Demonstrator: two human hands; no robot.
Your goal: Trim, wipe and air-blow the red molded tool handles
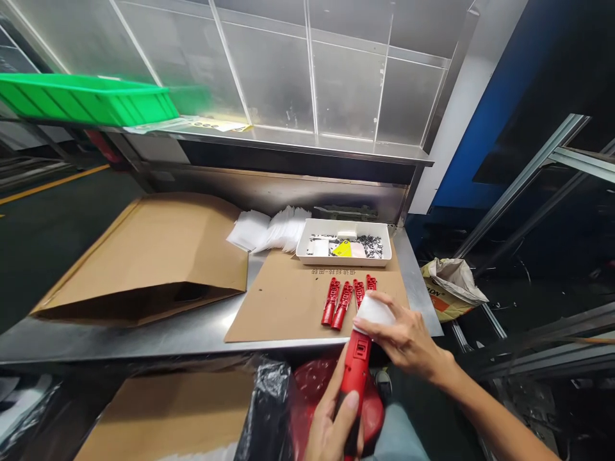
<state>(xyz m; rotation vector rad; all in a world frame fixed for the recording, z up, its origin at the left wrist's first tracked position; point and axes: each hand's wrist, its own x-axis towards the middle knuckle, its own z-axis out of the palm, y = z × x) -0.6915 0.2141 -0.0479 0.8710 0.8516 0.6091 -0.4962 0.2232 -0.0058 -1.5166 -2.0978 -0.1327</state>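
Note:
My left hand point(331, 419) is closed around the lower part of a red plastic tool housing point(356, 362), which is held tilted in front of the table edge. A white foam sleeve point(375, 312) covers the housing's upper end, pinched between the thumb and fingers of my right hand point(408, 336). Just beyond, several smaller red plastic parts point(343, 306) lie side by side on a flat cardboard sheet point(273, 301); my right hand and the sleeve partly hide some of them.
A white tray point(343, 261) holds small black bits and a yellow tag point(343, 248). Left of it lie white sleeves point(283, 230) and a large cardboard box point(192, 230). A green bin point(96, 102) stands on the shelf. Below are a red seat point(307, 390) and, rightward, a sack point(444, 288).

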